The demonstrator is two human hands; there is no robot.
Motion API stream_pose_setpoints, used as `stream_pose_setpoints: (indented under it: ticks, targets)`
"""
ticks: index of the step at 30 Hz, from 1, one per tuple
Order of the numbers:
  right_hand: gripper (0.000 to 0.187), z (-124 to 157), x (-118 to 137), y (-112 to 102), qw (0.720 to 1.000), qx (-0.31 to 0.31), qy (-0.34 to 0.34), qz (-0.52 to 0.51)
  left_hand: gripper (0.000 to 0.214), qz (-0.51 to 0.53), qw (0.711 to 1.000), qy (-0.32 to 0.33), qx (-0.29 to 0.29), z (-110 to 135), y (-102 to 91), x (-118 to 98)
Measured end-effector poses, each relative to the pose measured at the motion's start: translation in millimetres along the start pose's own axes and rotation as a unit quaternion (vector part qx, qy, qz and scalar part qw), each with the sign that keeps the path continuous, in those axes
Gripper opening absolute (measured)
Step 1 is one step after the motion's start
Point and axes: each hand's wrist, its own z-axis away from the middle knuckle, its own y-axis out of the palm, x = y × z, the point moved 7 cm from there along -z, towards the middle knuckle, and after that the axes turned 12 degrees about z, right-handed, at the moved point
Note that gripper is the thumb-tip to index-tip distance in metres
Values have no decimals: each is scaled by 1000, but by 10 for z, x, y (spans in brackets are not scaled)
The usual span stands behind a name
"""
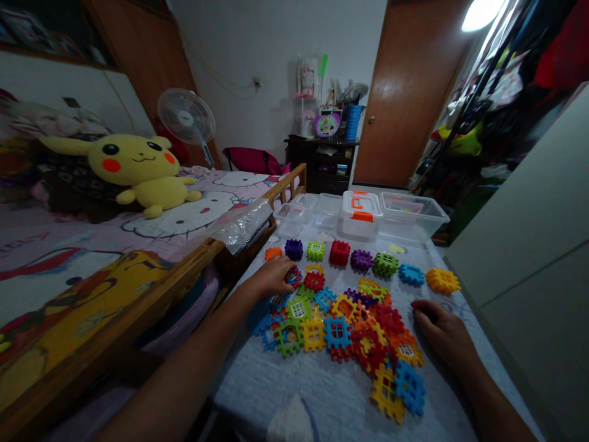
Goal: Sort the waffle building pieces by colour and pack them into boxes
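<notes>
My left hand (273, 277) reaches over the left side of a loose heap of interlocking plastic tiles, fingers curled down onto a red and blue tile (293, 276). An orange block (273, 253) sits just beyond the knuckles. Resting on the cloth to the right of the heap, my right hand (440, 326) is loosely bent with a gap between thumb and forefinger and nothing visible in it. Between the hands lie a blue window tile (337, 332), a yellow one (313, 335) and red tiles (370, 348). A blue tile (410, 387) lies near the front.
Behind the heap, a row of blocks or stacks includes a red one (339, 253), a green one (385, 264) and a yellow one (442, 280). A lidded box (361, 221) and clear bins (414, 215) stand farther back. A wooden bed rail (151, 301) runs along the left.
</notes>
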Motion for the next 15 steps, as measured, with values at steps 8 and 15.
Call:
stream_pose_setpoints:
  ticks: [8,15]
  targets:
    - [43,5,3,-6,1000,1,1,1,46,-16,999,30,-41,52,-168,-200]
    - [42,-1,13,-5,1000,-2,-7,1,50,-15,999,37,-36,-85,-234,-459]
